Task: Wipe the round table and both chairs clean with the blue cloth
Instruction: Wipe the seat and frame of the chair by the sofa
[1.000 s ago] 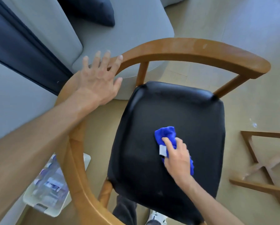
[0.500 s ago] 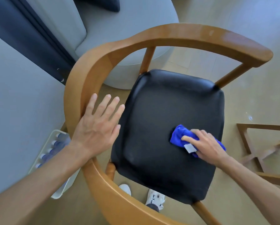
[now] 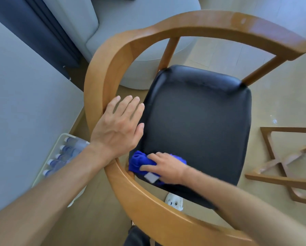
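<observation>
A wooden chair with a curved back rail [image 3: 202,25] and a black padded seat [image 3: 198,125] fills the view below me. My right hand [image 3: 166,167] presses the bunched blue cloth [image 3: 139,161] onto the seat's near left corner, beside the rail. A white label of the cloth shows under my fingers. My left hand [image 3: 118,126] lies flat, fingers spread, on the curved rail at the seat's left edge, holding nothing.
A grey sofa [image 3: 131,23] stands behind the chair. A white tray of water bottles [image 3: 63,157] sits on the floor at the left by a grey wall. A wooden frame [image 3: 281,166] lies on the floor at the right. My white shoe [image 3: 174,201] shows under the seat.
My right hand has swept the blue cloth from the seat's right side across to its near left corner. My left hand has slid down the rail toward me.
</observation>
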